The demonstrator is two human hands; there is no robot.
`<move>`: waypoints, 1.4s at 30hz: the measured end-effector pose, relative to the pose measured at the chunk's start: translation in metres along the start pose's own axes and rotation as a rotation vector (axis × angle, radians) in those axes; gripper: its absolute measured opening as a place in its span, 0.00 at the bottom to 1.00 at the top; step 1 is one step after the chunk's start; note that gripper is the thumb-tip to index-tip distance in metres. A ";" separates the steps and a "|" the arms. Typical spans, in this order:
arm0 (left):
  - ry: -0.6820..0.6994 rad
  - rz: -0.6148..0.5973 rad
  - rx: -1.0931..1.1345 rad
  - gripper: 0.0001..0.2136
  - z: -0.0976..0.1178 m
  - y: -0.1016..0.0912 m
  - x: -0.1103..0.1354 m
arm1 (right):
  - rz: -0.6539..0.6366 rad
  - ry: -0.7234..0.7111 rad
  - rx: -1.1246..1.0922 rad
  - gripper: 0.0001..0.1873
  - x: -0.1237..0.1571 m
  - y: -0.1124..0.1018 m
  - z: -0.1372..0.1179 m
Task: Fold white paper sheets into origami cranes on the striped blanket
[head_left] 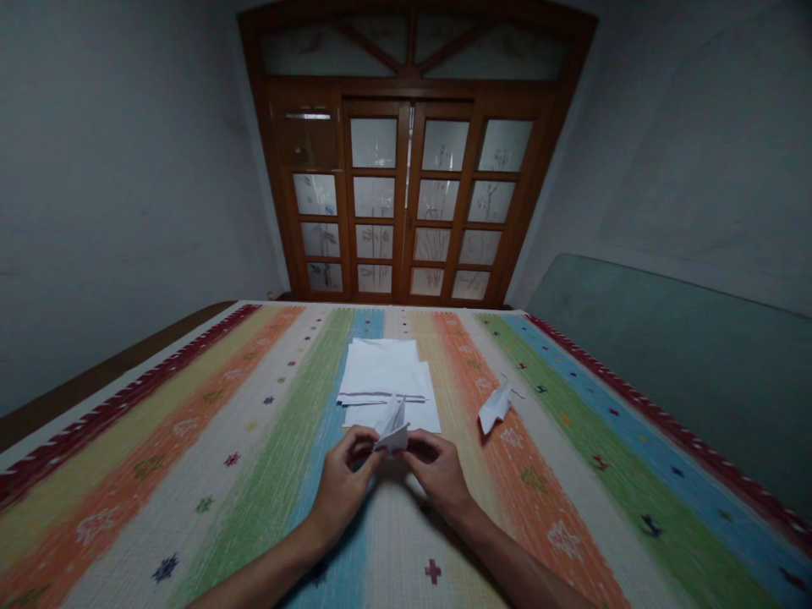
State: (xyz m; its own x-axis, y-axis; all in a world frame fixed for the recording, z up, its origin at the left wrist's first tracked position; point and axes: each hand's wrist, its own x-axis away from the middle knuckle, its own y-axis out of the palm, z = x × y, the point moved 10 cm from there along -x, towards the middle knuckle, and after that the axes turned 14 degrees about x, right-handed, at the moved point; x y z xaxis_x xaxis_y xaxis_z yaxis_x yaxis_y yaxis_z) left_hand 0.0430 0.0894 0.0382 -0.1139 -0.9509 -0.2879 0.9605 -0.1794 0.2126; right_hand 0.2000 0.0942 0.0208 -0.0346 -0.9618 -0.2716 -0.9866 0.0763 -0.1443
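Both my hands are close together above the striped cloth, and a folded white paper piece (393, 433) stands up between them with a pointed flap. My left hand (346, 491) pinches its left side, and my right hand (437, 478) holds its right side. Just beyond my fingers lies a stack of white paper sheets (384, 381), some with dark lines along a fold. Another folded white paper shape (495, 408) rests on the orange stripe to the right of my right hand.
A multicoloured striped cloth (279, 440) covers the surface under everything. A dark wooden edge (95, 385) runs along its left side. A pale green panel (672, 364) leans at the right, and a wooden door with frosted panes (406, 203) stands beyond.
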 end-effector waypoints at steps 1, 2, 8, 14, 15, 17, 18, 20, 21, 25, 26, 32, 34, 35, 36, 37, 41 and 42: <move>0.001 -0.006 -0.002 0.06 0.001 0.001 0.000 | 0.003 -0.004 0.003 0.09 0.000 0.000 0.000; 0.004 -0.012 -0.005 0.06 0.002 0.001 0.000 | 0.006 -0.007 0.003 0.09 0.000 0.000 0.001; 0.071 -0.045 -0.096 0.04 0.008 0.005 0.004 | 0.032 0.021 -0.038 0.12 0.001 -0.001 0.014; 0.281 -0.093 -0.346 0.11 0.028 0.011 0.017 | 0.024 -0.007 0.000 0.09 0.001 -0.003 0.008; 0.323 -0.087 -0.369 0.12 0.032 0.012 0.018 | 0.028 -0.011 0.002 0.09 0.001 -0.004 0.006; 0.370 -0.067 -0.386 0.11 0.039 0.011 0.019 | 0.044 -0.001 -0.017 0.10 0.001 -0.005 0.005; 0.368 -0.060 -0.384 0.10 0.039 0.011 0.018 | 0.053 0.013 -0.035 0.11 0.002 -0.005 0.005; 0.320 -0.046 -0.361 0.09 0.034 0.009 0.015 | 0.062 0.049 -0.086 0.16 0.002 -0.004 0.008; 0.283 -0.037 -0.341 0.09 0.030 0.007 0.014 | 0.056 0.067 -0.115 0.19 0.002 -0.003 0.010; 0.176 0.020 -0.253 0.11 0.015 0.001 0.012 | -0.055 0.095 -0.206 0.24 0.003 0.011 0.011; 0.171 0.027 -0.242 0.12 0.014 0.001 0.013 | -0.090 0.101 -0.214 0.22 0.004 0.016 0.010; 0.190 0.027 -0.221 0.14 0.017 0.003 0.015 | -0.170 0.205 -0.264 0.18 0.007 0.023 0.014; 0.180 0.030 -0.231 0.15 0.016 0.003 0.015 | -0.175 0.219 -0.262 0.16 0.008 0.023 0.014; 0.170 0.031 -0.239 0.15 0.014 0.003 0.014 | -0.173 0.222 -0.250 0.16 0.007 0.022 0.014; 0.157 0.031 -0.245 0.15 0.012 0.003 0.014 | -0.165 0.225 -0.236 0.16 0.007 0.021 0.015; 0.140 0.023 -0.245 0.16 0.010 0.004 0.014 | -0.154 0.227 -0.223 0.17 0.006 0.019 0.016; 0.041 -0.094 -0.160 0.20 0.003 0.014 0.014 | -0.152 0.206 -0.216 0.22 0.002 0.014 0.015; 0.020 -0.133 -0.126 0.21 0.002 0.016 0.014 | -0.164 0.198 -0.220 0.23 0.001 0.014 0.014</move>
State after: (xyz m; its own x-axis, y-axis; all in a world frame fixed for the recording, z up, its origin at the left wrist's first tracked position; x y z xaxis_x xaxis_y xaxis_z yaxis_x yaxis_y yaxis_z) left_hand 0.0565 0.0729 0.0397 -0.2385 -0.9153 -0.3246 0.9617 -0.2692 0.0526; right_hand 0.1887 0.0976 0.0056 0.1184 -0.9906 -0.0688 -0.9916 -0.1216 0.0440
